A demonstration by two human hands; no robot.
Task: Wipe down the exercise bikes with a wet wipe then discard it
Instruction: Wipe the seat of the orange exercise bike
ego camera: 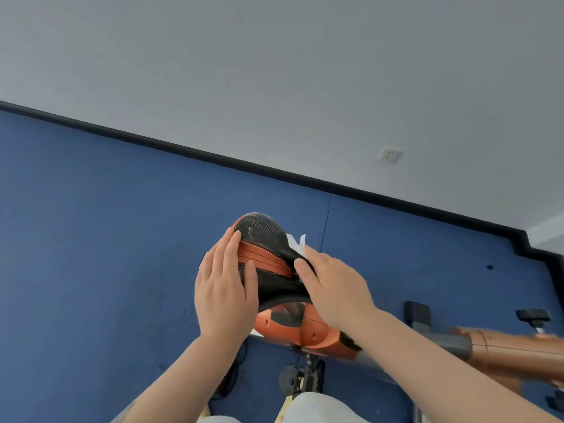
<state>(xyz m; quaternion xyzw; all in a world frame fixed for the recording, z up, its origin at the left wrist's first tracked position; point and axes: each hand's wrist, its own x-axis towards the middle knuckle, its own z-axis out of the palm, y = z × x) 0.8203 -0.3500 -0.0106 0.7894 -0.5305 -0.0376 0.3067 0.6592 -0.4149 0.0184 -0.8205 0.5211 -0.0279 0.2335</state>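
The black and orange saddle (265, 239) of an exercise bike sits in the middle of the view. My left hand (224, 288) lies flat against the saddle's left side, fingers straight. My right hand (332, 288) presses a white wet wipe (297, 243) against the saddle's right side; only a corner of the wipe sticks out beyond the fingers. The orange bike frame (308, 331) runs below the saddle and off to the right.
Blue carpet (106, 239) covers the floor, meeting a grey wall (274, 71) along a black skirting board. A wall socket (389, 154) is on the wall. A pedal (300, 378) and black cable lie below the saddle. Black knobs (532, 315) stand at right.
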